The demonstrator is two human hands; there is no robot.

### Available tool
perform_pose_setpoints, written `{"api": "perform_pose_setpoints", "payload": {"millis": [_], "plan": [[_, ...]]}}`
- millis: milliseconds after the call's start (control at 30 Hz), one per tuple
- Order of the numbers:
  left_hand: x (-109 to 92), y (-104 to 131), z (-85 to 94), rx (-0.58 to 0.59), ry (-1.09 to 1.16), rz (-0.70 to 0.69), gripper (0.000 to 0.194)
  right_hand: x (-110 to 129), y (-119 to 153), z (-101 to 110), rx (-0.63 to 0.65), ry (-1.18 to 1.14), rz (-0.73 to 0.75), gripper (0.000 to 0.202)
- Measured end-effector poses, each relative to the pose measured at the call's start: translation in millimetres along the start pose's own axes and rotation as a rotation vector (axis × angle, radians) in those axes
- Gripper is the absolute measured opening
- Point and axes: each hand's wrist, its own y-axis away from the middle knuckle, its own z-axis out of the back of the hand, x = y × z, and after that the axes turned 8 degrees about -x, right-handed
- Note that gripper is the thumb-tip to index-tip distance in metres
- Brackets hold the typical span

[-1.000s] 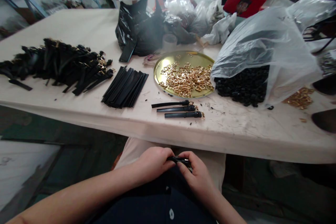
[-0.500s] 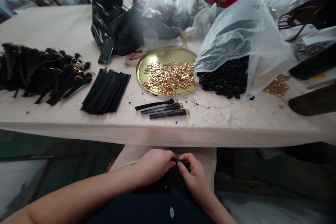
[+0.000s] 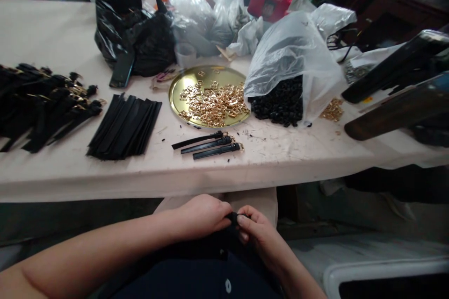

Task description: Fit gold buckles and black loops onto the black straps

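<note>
Over my lap, below the table edge, my left hand [image 3: 206, 217] and my right hand [image 3: 256, 224] meet, both closed on a small black strap [image 3: 233, 217]. Most of the strap is hidden by the fingers, so I cannot tell whether a buckle is on it. On the table in front lie three black straps with gold buckles [image 3: 210, 145], side by side. Behind them a round gold tray [image 3: 175, 91] carries many loose gold buckles [image 3: 213, 107]. A stack of flat black strips [image 3: 124, 126] lies to the left.
Buckled black straps [image 3: 49, 103] are heaped at the far left. A clear plastic bag [image 3: 286, 51] spills small black pieces [image 3: 278, 103]. Gold bits [image 3: 332, 110] lie right of it, near two dark cylinders [image 3: 396, 107]. A black bag [image 3: 136, 32] and a phone [image 3: 121, 70] stand behind.
The camera view has turned to the right, so the table things appear further left. My right fingers have shifted their hold on the strap; both hands stay together over my lap.
</note>
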Motion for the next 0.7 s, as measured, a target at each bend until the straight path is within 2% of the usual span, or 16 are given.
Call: {"api": "perform_pose_setpoints", "payload": {"millis": [100, 200, 467, 700], "plan": [[4.8, 9.8, 1.4, -0.031, 0.043, 0.063, 0.013, 0.2, -0.8, -8.5, 0.005, -0.031, -0.024, 0.032], [11.0, 20.0, 3.3, -0.094, 0.124, 0.135, 0.022, 1.0, -2.7, -16.1, 0.009, 0.019, -0.006, 0.031], [23.0, 28.8, -5.3, -0.180, 0.174, 0.033, 0.021, 3.5, -2.9, -29.9, 0.039, -0.031, -0.077, 0.035], [31.3, 27.8, -8.1, -0.149, 0.296, 0.049, 0.028, 1.1, -4.6, -33.8, 0.060, -0.072, -0.111, 0.036]]}}
